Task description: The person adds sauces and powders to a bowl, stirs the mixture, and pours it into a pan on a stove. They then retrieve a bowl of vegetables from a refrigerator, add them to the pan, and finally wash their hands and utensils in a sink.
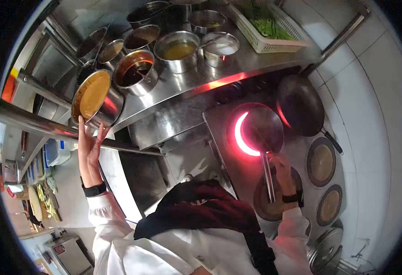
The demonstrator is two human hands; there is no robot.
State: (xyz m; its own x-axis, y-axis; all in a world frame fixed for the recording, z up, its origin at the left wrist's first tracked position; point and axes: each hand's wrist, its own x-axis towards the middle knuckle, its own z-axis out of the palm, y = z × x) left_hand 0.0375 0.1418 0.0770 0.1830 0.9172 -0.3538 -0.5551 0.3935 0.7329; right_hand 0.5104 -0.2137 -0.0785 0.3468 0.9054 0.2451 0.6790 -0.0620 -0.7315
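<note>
My left hand (89, 149) is raised to a steel pot (111, 109) of orange-brown sauce at the shelf's left end. Its fingers are stretched apart, the tips against the pot's near side. My right hand (282, 168) is closed beside the long metal handle (267, 178) of a pan (270, 123). The pan covers part of a glowing red burner (243, 136). A thin dark line crosses the pan's inside toward my right fingers; whether they hold that or the handle is hard to make out.
A steel shelf (201, 87) carries several sauce pots and a white basket (274, 43) of green leaves. A dark wok (301, 105) leans by the tiled wall, near round burner plates (321, 161). A metal rail (40, 121) runs at left. Vegetables (45, 199) lie at far left.
</note>
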